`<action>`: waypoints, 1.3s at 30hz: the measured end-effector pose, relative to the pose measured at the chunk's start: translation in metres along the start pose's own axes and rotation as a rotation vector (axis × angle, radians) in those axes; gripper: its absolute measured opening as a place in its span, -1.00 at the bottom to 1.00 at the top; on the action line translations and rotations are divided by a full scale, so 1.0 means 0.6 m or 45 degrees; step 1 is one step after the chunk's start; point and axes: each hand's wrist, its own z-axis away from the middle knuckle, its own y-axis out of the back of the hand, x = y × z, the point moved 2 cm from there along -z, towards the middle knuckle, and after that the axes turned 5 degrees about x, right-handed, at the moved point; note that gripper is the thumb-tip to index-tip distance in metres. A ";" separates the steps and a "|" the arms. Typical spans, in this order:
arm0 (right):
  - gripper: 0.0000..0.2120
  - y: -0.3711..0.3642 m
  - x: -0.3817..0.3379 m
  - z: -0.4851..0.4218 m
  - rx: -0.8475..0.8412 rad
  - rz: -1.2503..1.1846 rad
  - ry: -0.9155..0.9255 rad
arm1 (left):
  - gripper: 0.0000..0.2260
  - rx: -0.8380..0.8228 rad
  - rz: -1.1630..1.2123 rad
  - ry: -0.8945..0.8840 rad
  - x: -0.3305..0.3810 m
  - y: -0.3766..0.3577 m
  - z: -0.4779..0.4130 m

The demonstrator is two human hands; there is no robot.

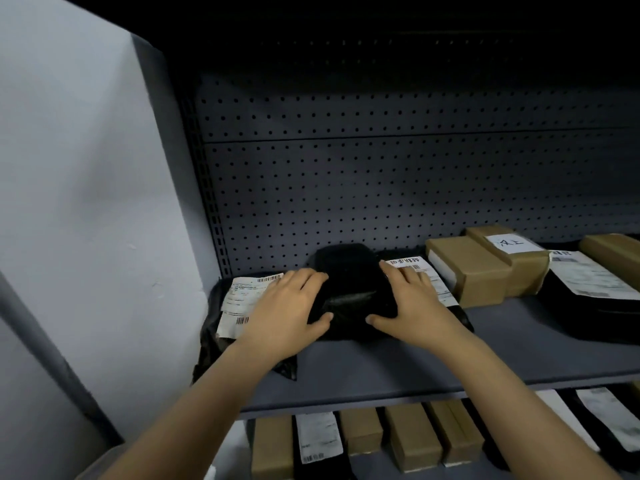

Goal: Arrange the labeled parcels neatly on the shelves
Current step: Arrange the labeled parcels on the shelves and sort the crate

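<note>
- the step in hand looks like seating one parcel in the row. the black parcel (349,285) sits on the upper shelf (502,344), towards its left end and close to the pegboard back (381,185).
- the left hand (287,306) lies against the parcel's left flank and the right hand (414,299) against its right. on both, the fingers are fairly straight and slightly apart, laid flat rather than wrapped round, and each thumb rests at the near edge.
- the parcel sits between a labelled black bag (242,299) on its left and a flat labelled parcel (445,294) on its right. it seems to overlap both, and the hands rest partly on their white labels.
- further right stand the cardboard boxes (474,271), squared to the back. more boxes (412,438) fill the shelf below.
- no label shows on the black parcel's dark top face, and i cannot tell where its label is.
- next, i judge the parcel needs a small two-handed nudge or turn to square it with its neighbours and clear their labels. the soft wrapping may slide or crumple, so the pressure should be light and even.
</note>
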 end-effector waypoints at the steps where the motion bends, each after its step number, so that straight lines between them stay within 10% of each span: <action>1: -0.08 -0.006 0.010 -0.007 -0.047 0.018 -0.006 | -0.41 -0.038 0.004 0.042 0.003 -0.010 -0.003; 17: -0.40 -0.025 0.044 -0.035 0.011 -0.245 0.207 | -0.29 -0.076 0.437 0.622 0.032 -0.048 0.021; 25: -0.32 -0.022 0.000 -0.024 -0.031 -0.512 0.195 | -0.40 -0.079 0.175 0.505 -0.014 -0.016 0.037; 39: -0.50 -0.011 -0.016 -0.006 0.315 -0.607 0.195 | -0.26 -0.038 0.652 0.307 0.013 -0.033 0.016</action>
